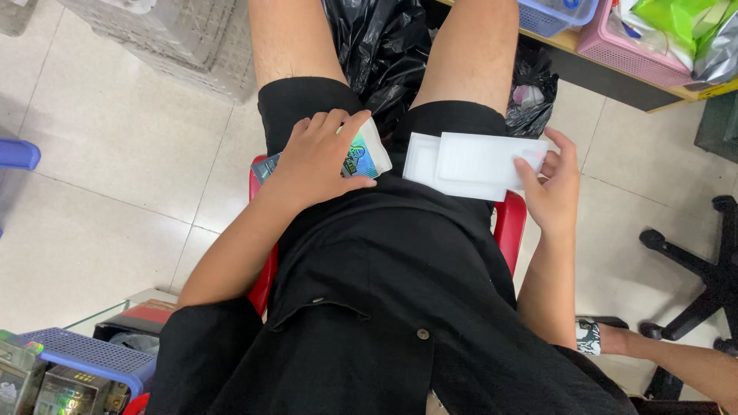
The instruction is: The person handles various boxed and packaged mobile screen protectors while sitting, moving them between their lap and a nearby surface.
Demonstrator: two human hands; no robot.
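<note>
Pale floor tiles spread under a red chair where a person in black sits, both hands working on the lap. The left hand lies palm-down with its grip closed over a small colourful packet, fingers curled across the top and thumb along the near edge, pressing it against the left thigh. The right hand pinches the outer end of a flat white sleeve between thumb and fingers; beneath that sleeve lies a second white piece, stepped toward the other hand. Between the two grips the lap shows only black cloth. Beyond the grips, a black plastic bag hangs between the knees. To handle this well, I judge the sleeve wants holding level by its end (it looks thin and easily creased) while the packet stays pinned flat. Farther out, a pink basket sits on a counter.
</note>
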